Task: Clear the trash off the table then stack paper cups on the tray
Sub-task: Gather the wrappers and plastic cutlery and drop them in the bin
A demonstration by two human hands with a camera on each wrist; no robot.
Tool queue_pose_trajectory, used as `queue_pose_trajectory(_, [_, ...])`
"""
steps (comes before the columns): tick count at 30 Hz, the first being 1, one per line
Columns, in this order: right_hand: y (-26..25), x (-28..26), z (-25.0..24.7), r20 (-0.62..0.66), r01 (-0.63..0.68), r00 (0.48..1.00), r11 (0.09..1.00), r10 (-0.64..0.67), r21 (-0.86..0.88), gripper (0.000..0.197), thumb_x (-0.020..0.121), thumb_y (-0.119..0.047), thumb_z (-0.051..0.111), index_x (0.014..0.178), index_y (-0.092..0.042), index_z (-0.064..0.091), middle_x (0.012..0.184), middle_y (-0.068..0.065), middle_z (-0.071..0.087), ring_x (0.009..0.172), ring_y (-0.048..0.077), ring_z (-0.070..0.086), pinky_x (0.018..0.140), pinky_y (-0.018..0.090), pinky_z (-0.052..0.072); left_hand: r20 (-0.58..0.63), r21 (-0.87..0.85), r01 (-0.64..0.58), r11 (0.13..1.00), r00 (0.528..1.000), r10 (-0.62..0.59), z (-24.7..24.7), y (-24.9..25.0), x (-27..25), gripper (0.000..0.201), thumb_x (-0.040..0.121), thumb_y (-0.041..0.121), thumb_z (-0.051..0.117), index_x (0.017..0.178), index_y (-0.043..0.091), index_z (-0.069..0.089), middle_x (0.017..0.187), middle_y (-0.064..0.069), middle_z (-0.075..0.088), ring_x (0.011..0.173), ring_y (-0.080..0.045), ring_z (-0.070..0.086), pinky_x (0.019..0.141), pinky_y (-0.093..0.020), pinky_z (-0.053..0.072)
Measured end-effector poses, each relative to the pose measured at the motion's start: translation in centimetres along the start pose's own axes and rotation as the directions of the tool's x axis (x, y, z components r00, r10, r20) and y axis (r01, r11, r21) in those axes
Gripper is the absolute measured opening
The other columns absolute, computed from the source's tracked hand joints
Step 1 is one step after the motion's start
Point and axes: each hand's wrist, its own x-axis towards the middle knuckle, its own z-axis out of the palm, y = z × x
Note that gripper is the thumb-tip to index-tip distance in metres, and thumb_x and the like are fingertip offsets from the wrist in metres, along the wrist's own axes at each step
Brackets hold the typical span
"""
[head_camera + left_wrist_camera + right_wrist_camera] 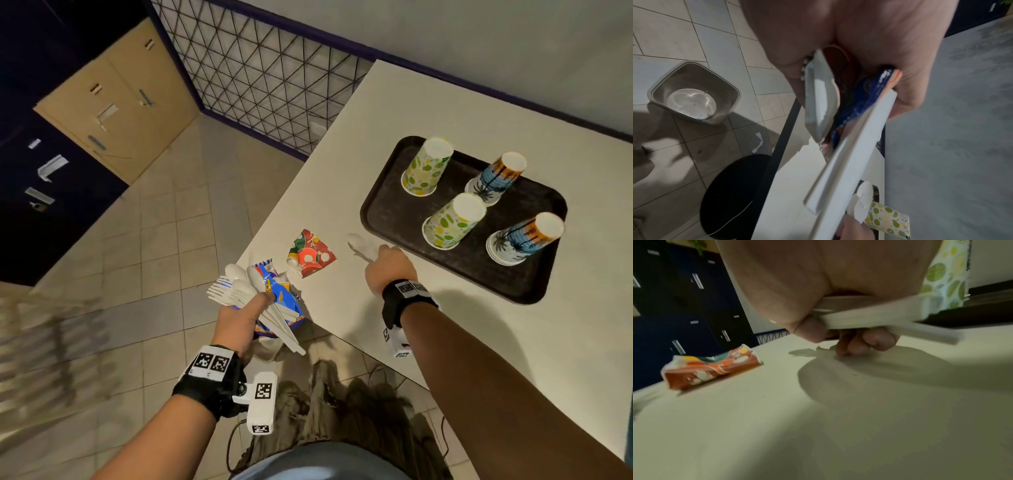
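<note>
My left hand (244,317) hangs just off the table's near-left corner and grips a bundle of white plastic cutlery (236,287) and a blue snack wrapper (278,291); the same cutlery handles (849,164) fill the left wrist view. My right hand (387,265) sits on the table beside the tray and pinches white plastic cutlery (875,318), whose spoon end (358,244) sticks out. A crushed red and green paper cup (310,253) (711,368) lies flat between the hands. Several upside-down paper cups, such as a green-dotted one (428,168), stand on the dark tray (390,212).
The white table (479,342) (818,418) ends at the left, near my left hand. A grey bin (694,92) stands on the tiled floor below, with a black stool seat (731,194) and a scrap of paper (758,142) nearby. A wire fence (267,75) runs behind.
</note>
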Motion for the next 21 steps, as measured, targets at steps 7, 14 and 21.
queue_pose_trajectory(7, [-6.1, -1.6, -0.1, -0.018, 0.163, 0.986, 0.939, -0.165, 0.303, 0.034, 0.095, -0.029, 0.056, 0.127, -0.021, 0.049, 0.113, 0.016, 0.068, 0.094, 0.037, 0.068, 0.082, 0.047, 0.061, -0.016, -0.019, -0.002, 1.0, 1.0, 0.001, -0.5, -0.1, 0.3, 0.024, 0.09, 0.005, 0.073, 0.112, 0.013, 0.069, 0.106, -0.02, 0.079, 0.095, -0.041, 0.077, 0.089, -0.06, 0.06])
queue_pose_trajectory(14, [-10.0, -0.8, 3.2, 0.098, 0.091, 0.988, 0.955, -0.123, 0.283, 0.081, 0.066, -0.066, 0.081, 0.124, -0.017, 0.052, 0.115, 0.006, 0.065, 0.102, 0.031, 0.067, 0.085, 0.04, 0.057, -0.051, -0.053, 0.011, 0.999, 0.999, -0.013, -0.9, -0.7, 0.4, 0.029, 0.089, 0.004, 0.074, 0.118, 0.007, 0.068, 0.101, -0.02, 0.08, 0.086, -0.039, 0.078, 0.083, -0.058, 0.062])
queue_pose_trajectory(21, [-7.4, 0.0, 3.7, 0.149, 0.052, 0.987, 0.997, -0.06, 0.055, 0.076, 0.078, -0.063, 0.076, 0.133, -0.014, 0.055, 0.137, 0.012, 0.045, 0.109, 0.035, 0.065, 0.092, 0.044, 0.056, -0.072, -0.074, 0.021, 0.997, 0.997, -0.027, -1.1, -1.5, 0.2, 0.024, 0.089, 0.004, 0.074, 0.111, 0.01, 0.071, 0.1, -0.018, 0.081, 0.088, -0.039, 0.079, 0.087, -0.065, 0.059])
